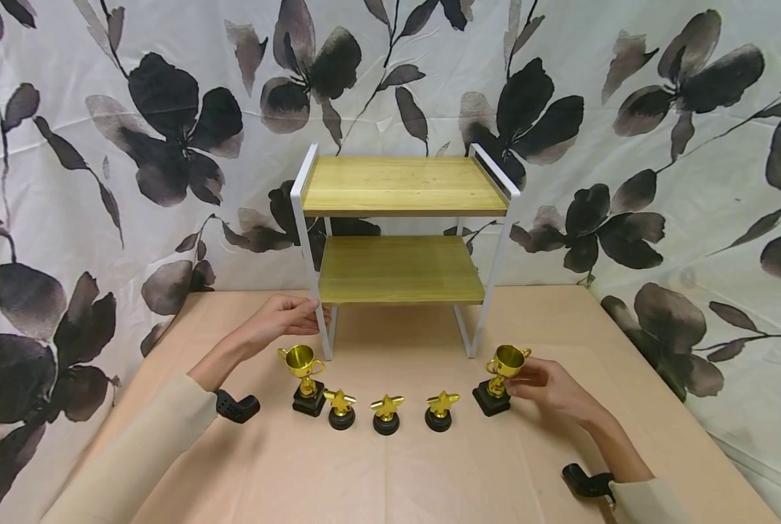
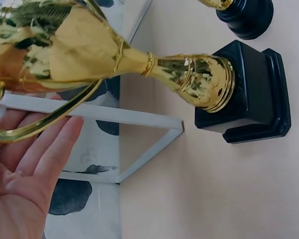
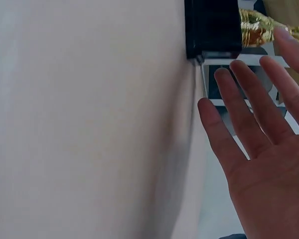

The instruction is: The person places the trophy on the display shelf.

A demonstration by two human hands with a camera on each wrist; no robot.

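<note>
My left hand [image 1: 288, 316] is at the left front leg of a two-tier shelf [image 1: 403, 269] with white metal sides and wooden boards. In the left wrist view its fingers [image 2: 52, 144] extend fairly straight by the white frame [image 2: 139, 117], partly behind a gold trophy cup's handle. That left trophy cup [image 1: 300, 360] stands on a black base nearer me. My right hand [image 1: 547, 386] is beside the right trophy cup [image 1: 508, 360], fingertips right at its stem. The right wrist view shows those fingers [image 3: 249, 99] straight and spread, the thumb overlapping the gold stem [image 3: 256, 27].
Between the cups stand three small star trophies: a left one [image 1: 341, 411], a middle one [image 1: 386, 416] and a right one [image 1: 440, 413]. A peach cloth [image 1: 390, 480] covers the table. Behind the shelf hangs a floral curtain [image 1: 397, 73].
</note>
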